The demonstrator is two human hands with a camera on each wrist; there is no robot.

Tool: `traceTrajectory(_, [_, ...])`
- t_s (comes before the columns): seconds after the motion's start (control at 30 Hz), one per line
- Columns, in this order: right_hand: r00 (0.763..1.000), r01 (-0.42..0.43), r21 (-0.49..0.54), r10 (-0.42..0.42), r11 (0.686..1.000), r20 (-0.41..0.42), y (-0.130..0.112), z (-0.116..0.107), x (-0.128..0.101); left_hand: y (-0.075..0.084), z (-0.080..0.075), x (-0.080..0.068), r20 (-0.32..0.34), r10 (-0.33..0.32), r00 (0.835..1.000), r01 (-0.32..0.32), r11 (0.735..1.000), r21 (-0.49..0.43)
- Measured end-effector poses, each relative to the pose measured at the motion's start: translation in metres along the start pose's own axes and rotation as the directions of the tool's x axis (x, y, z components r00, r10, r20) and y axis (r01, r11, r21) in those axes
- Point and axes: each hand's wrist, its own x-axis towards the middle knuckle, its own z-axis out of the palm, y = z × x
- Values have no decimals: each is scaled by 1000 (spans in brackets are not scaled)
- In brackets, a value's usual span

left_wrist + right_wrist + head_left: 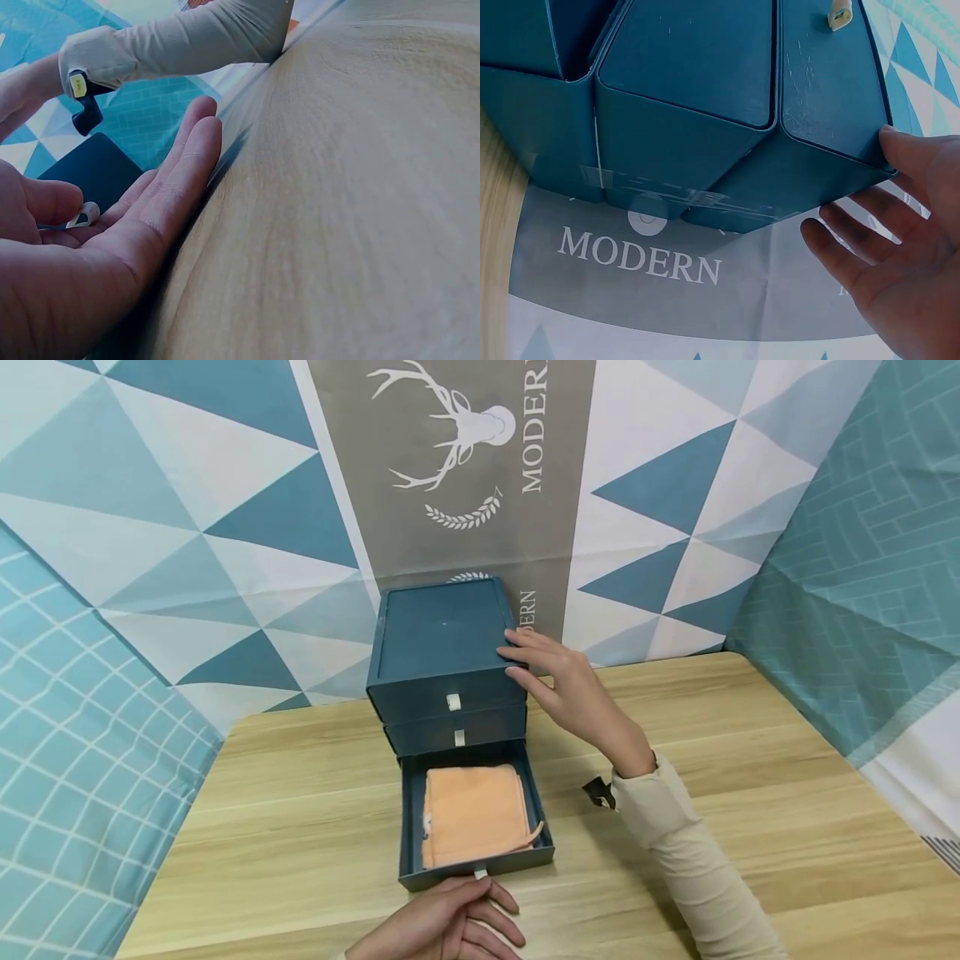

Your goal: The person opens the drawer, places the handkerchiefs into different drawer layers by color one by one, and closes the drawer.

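A dark blue box of stacked drawers [450, 635] stands against the back cloth. Its bottom drawer [407, 827] is pulled out toward me, and a folded orange cloth [474, 814] lies inside. At the front of that drawer, my left hand [450, 922] pinches the small white pull tab [86, 215] between thumb and finger, palm turned up, the other fingers stretched out low over the table. My right hand [566, 685] rests at the box's upper right edge with fingers spread. In the right wrist view its thumb [904, 150] touches the top front corner.
The two upper drawers are closed, each with a white tab [453, 702] on its front. Under the box is a wood-grain table [300, 827]. Patterned cloths [247, 527] hang behind and on both sides. A black strap piece [598, 792] sticks out from the right cuff.
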Motion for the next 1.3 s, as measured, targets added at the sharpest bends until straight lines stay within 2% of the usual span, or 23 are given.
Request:
traceTrajectory(0.17, [1000, 1, 6, -1, 1000, -6, 1, 1, -1, 1, 1, -2, -17, -9, 1000, 9, 1000, -6])
traceTrajectory(0.47, [1000, 12, 16, -12, 1000, -15, 2, 1, 0, 1, 1, -1, 0, 1, 1000, -1, 1000, -8])
traceTrajectory(0.73, [1000, 8, 27, -8, 1000, -15, 5, -1, -1, 2, 3, 2, -24, -11, 1000, 12, 999, 50])
traceTrajectory(1.03, [999, 47, -32, -47, 998, 10, 2, -1, 1, 3, 6, -1, -34, -14, 999, 16, 999, 49])
traceTrajectory(1.3, [994, 102, -86, -104, 991, -24, 2, -1, 0, 9, 2, -4, 51, -11, 999, 11, 1000, -3])
